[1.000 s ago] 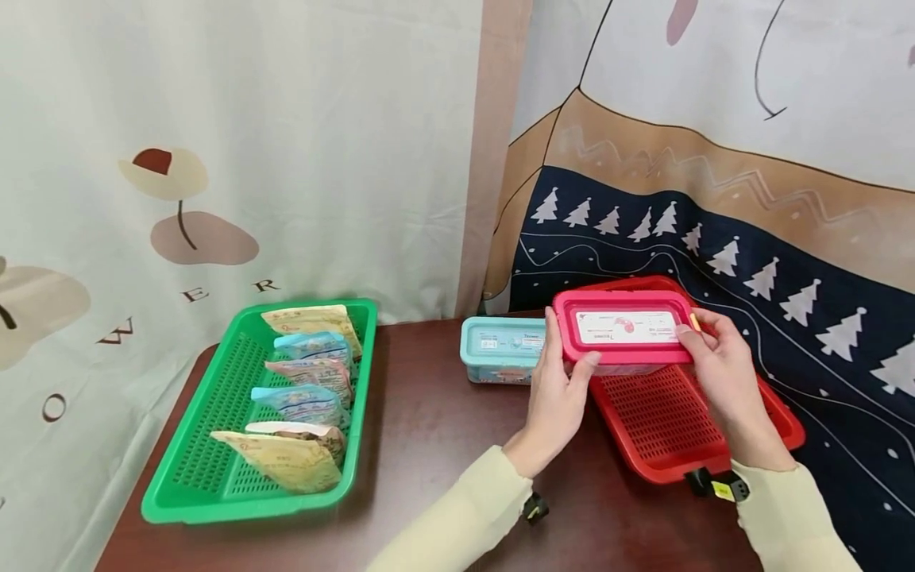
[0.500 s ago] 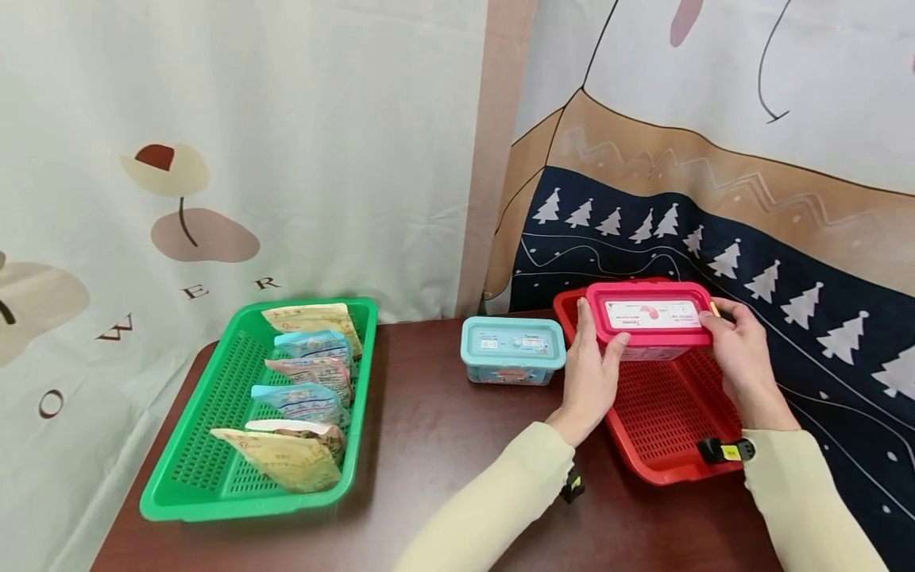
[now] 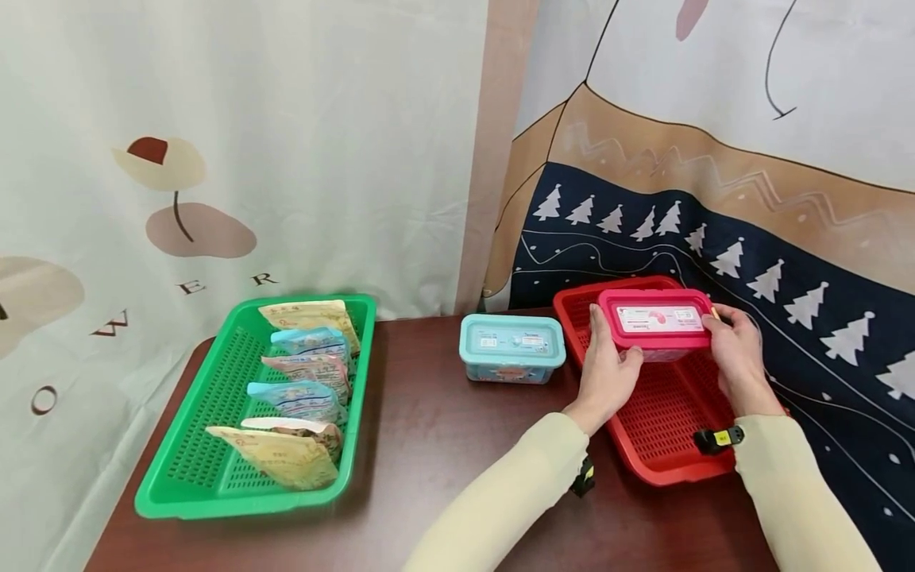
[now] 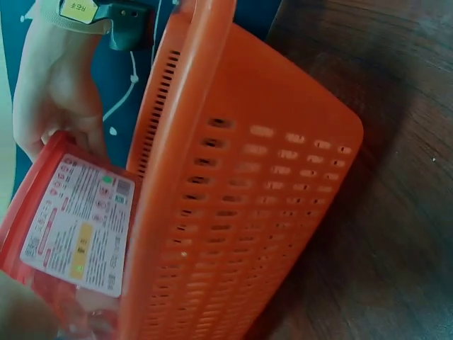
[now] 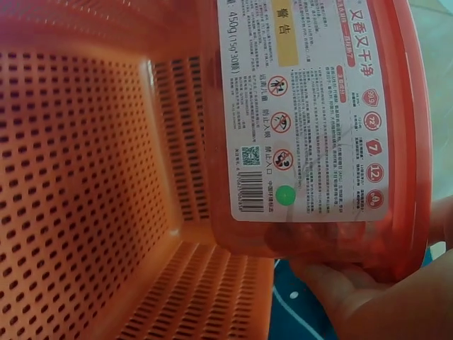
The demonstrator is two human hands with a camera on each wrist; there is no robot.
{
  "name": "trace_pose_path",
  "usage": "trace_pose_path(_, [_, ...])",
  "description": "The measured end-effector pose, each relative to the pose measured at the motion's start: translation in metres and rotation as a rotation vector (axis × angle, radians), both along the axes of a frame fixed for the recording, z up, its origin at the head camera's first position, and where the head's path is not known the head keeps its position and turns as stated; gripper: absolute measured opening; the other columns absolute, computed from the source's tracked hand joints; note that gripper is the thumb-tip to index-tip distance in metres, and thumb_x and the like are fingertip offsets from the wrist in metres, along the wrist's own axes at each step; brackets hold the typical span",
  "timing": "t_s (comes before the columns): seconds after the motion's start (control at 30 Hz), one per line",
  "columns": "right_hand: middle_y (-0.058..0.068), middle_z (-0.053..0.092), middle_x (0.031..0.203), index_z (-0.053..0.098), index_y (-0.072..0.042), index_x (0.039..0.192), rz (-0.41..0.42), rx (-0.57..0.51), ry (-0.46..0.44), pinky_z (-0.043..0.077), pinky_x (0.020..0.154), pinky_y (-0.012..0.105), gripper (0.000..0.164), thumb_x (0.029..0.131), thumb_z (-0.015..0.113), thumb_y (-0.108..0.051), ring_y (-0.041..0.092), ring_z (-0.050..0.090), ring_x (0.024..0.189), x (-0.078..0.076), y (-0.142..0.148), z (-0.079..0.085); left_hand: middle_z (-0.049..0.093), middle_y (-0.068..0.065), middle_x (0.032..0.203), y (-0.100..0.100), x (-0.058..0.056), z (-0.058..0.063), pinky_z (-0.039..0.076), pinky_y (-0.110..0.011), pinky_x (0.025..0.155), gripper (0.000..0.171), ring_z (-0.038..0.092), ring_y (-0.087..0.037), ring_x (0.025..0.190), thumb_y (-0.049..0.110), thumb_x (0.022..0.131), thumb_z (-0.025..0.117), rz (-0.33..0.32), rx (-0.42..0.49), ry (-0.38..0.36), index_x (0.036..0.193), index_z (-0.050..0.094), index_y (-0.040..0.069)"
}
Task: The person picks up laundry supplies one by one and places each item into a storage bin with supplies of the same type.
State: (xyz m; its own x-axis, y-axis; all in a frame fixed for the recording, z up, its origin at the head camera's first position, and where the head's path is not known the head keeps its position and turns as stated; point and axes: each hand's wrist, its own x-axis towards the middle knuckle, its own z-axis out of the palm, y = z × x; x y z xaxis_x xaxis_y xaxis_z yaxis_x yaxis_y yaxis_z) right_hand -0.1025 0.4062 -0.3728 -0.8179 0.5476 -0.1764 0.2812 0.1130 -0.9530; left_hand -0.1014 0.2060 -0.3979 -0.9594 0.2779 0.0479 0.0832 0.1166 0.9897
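Both hands hold a pink lidded plastic box [image 3: 658,319] over the far part of the red basket [image 3: 661,433]. My left hand [image 3: 606,377] grips its left end, fingers along the side and thumb at the near corner. At the right end my right hand [image 3: 739,357] has its thumb on the lid's edge. A white printed label [image 5: 304,113] covers one side of the box in the right wrist view. The left wrist view shows the box close beside the basket's rim [image 4: 173,163].
A light blue lidded box [image 3: 511,349] stands on the brown table [image 3: 422,445] left of the red basket. Further left, a green basket [image 3: 246,502] holds several upright packets [image 3: 286,457]. Curtains [image 3: 357,143] hang behind the table.
Both hands have carried the pink box to the right, from partly over the light blue box to over the red basket. In the last half second it has shifted slightly right and lower.
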Motion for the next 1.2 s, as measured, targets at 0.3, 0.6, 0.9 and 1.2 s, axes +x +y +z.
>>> trace_pose_path(0.3, [0.006,0.047,0.122,0.034,0.002,0.153,0.063,0.023,-0.098,0.052,0.067,0.015,0.052,0.109,0.042,-0.023,0.000,0.054,0.080,-0.013,0.013,-0.017,0.015,0.004,0.172,0.004,-0.009,-0.008,0.031,-0.030,0.120,0.099,0.028,-0.011,0.151,0.020,0.094,0.073,-0.042,-0.001,-0.123,0.168,0.008,0.015])
trace_pose_path(0.6, [0.017,0.044,0.129,0.023,0.008,0.156,0.218,-0.001,-0.137,0.056,0.069,0.019,0.059,0.109,0.040,-0.024,-0.001,0.058,0.077,-0.017,0.017,-0.033,0.010,-0.001,0.174,0.006,-0.011,-0.012,0.026,-0.036,0.124,0.101,0.022,-0.016,0.154,0.026,0.089,0.070,0.008,-0.056,-0.176,0.167,0.008,0.010])
trace_pose_path(0.9, [0.016,0.041,0.132,0.019,0.007,0.157,0.232,-0.073,-0.127,0.056,0.072,0.017,0.059,0.111,0.040,-0.022,-0.001,0.057,0.080,-0.027,0.019,-0.039,0.015,-0.005,0.172,0.009,-0.015,-0.007,0.028,-0.037,0.123,0.102,0.029,-0.021,0.150,0.029,0.088,0.071,0.033,-0.115,-0.252,0.166,0.010,0.006])
trace_pose_path(1.2, [0.008,0.044,0.126,0.019,0.002,0.160,0.165,-0.168,-0.129,0.055,0.072,0.014,0.059,0.111,0.041,-0.020,0.000,0.057,0.081,-0.030,0.021,-0.053,0.023,-0.013,0.169,0.011,-0.022,0.001,0.030,-0.040,0.121,0.096,0.036,-0.024,0.148,0.033,0.088,0.073,0.061,-0.126,-0.368,0.163,0.022,0.001])
